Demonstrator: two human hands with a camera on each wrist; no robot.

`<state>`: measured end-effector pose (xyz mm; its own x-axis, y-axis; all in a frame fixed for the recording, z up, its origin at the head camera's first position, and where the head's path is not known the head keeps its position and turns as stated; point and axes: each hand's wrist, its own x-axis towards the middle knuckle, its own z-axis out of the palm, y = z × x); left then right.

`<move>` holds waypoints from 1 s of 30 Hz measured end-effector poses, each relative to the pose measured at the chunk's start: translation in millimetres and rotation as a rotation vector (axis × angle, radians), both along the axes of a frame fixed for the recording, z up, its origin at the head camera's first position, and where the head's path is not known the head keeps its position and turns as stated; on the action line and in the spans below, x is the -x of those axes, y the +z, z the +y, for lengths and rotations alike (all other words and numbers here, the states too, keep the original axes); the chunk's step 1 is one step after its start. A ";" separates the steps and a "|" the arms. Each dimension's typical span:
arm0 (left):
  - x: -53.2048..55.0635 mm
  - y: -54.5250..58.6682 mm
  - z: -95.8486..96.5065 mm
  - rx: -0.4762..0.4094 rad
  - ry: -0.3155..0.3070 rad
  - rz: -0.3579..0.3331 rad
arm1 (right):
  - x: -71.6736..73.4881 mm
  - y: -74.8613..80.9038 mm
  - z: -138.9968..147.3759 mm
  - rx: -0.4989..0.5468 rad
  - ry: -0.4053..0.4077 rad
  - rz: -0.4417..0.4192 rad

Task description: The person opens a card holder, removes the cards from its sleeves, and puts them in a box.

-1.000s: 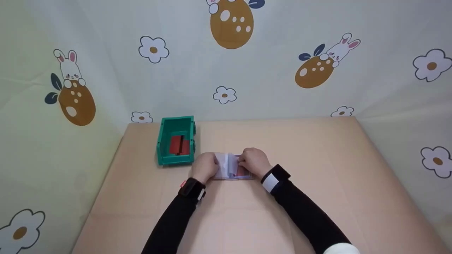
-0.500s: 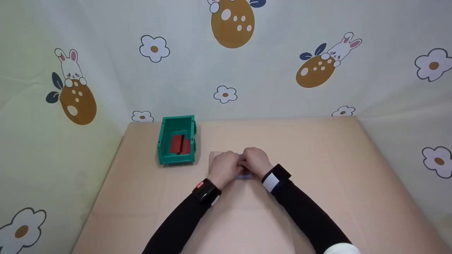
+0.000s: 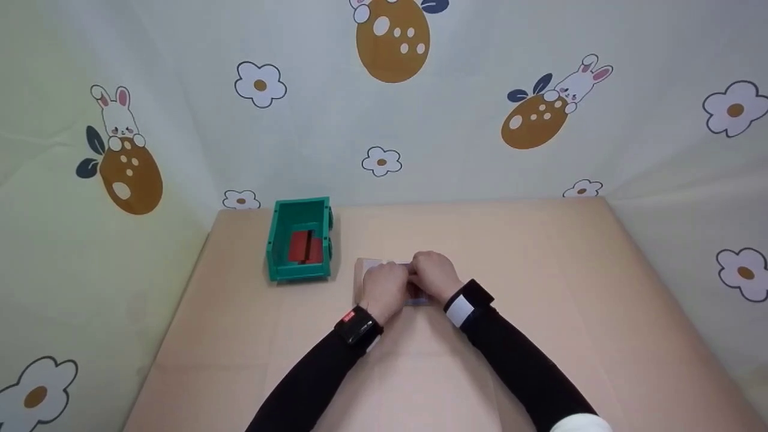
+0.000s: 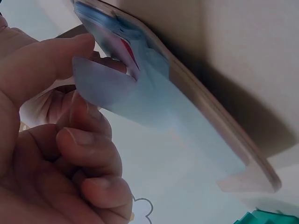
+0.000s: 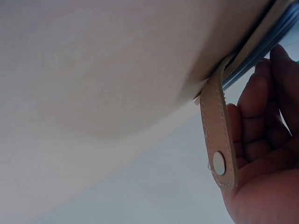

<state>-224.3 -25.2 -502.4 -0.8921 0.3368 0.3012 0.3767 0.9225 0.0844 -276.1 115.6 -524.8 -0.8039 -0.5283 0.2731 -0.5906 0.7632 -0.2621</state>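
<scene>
An unfolded card holder point(image 3: 359, 282) with a tan cover and clear plastic sleeves lies on the table, mostly behind my hands. My left hand point(image 3: 384, 287) is over its middle. In the left wrist view, a loose clear sleeve point(image 4: 105, 88) bends up between the thumb and index finger, its edge at the fingertips. My right hand point(image 3: 437, 275) is at the holder's right side, fingers curled at the sleeve stack point(image 5: 261, 49). A strap with a metal snap point(image 5: 218, 140) hangs beside that hand. Something reddish shows under the hands; its kind is hidden.
A green plastic bin point(image 3: 300, 273) stands at the left back of the table, holding red cards point(image 3: 298, 246) with a dark stripe. The tan table point(image 3: 510, 240) meets a patterned cloth backdrop point(image 3: 456, 150) behind and at both sides.
My left hand has moved right from the holder's left part to its middle, close to the right hand. The raised sleeve is now hidden from the head view. My right hand stays put.
</scene>
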 end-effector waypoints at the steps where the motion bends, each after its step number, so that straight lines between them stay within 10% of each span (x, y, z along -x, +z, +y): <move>1: -0.1 -0.4 0.2 0.000 0.006 0.002 | -0.2 0.2 0.0 0.001 0.005 0.000; 20: -3.1 0.0 -10.4 -0.018 0.058 -0.026 | -5.2 2.4 0.1 0.040 -0.005 0.019; 30: 3.9 -1.6 -36.9 -0.113 0.201 -0.101 | -2.8 2.4 -0.1 0.020 -0.025 -0.006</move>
